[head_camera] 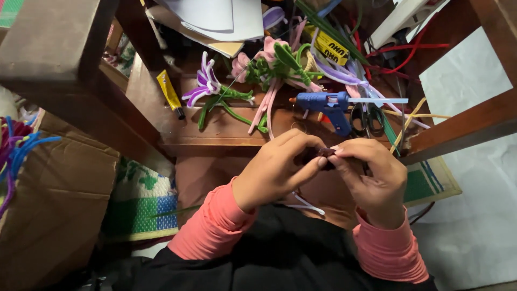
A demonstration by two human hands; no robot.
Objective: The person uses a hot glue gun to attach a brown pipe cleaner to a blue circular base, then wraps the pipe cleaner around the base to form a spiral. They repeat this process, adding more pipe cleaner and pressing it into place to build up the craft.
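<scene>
My left hand [277, 167] and my right hand [371, 172] meet just in front of a low wooden table [215, 137], fingertips pinched together on a small dark piece [325, 154] that is mostly hidden by the fingers. A thin white strand [304, 203] hangs below the hands. Both arms wear salmon-pink sleeves. On the table just beyond the hands lie a blue glue gun [328, 105], black-handled scissors [366, 118], a purple pipe-cleaner flower [207, 86] and a pink one with green stems [269, 64].
A yellow glue tube [169, 91] lies at the table's left. White papers [215, 21] and a tangle of coloured pipe cleaners and red wires [377, 59] fill the back. A cardboard box [54, 205] stands left, beside a green woven mat [140, 199].
</scene>
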